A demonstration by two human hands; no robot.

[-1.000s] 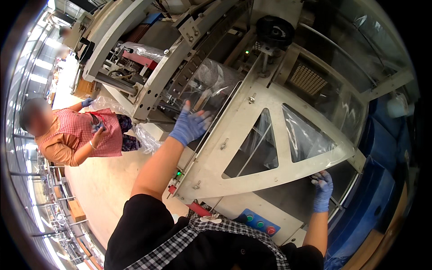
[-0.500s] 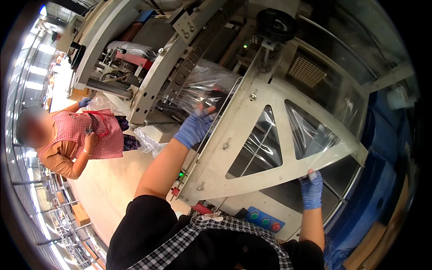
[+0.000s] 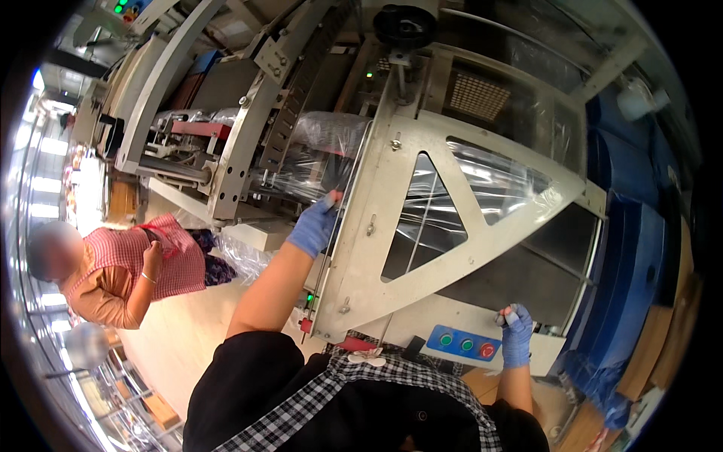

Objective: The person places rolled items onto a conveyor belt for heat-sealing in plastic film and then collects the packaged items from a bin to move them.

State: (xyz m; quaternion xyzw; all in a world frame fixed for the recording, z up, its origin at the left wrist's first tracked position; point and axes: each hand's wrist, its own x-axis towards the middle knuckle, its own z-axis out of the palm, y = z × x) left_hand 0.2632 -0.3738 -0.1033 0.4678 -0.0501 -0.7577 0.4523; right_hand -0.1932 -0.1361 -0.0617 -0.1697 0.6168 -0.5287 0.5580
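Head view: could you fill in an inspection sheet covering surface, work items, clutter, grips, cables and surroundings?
Surface: pale machine plate with triangular cut-outs; blue control panel near its lower edge.
Work items: clear film, glossy and creased, showing through the cut-outs.
Clutter: crumpled blue plastic and cardboard, lower right.
Grips: left grip, blue-gloved, at the plate's left edge, contact unclear; right grip, fingers curled, right of the panel, hold unclear.
Cables: nothing seen for certain.
Surroundings: person in red checked apron, left.

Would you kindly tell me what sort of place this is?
Probably a factory or workshop: there is a large machine, clear film inside it, and a blue button panel on its front.
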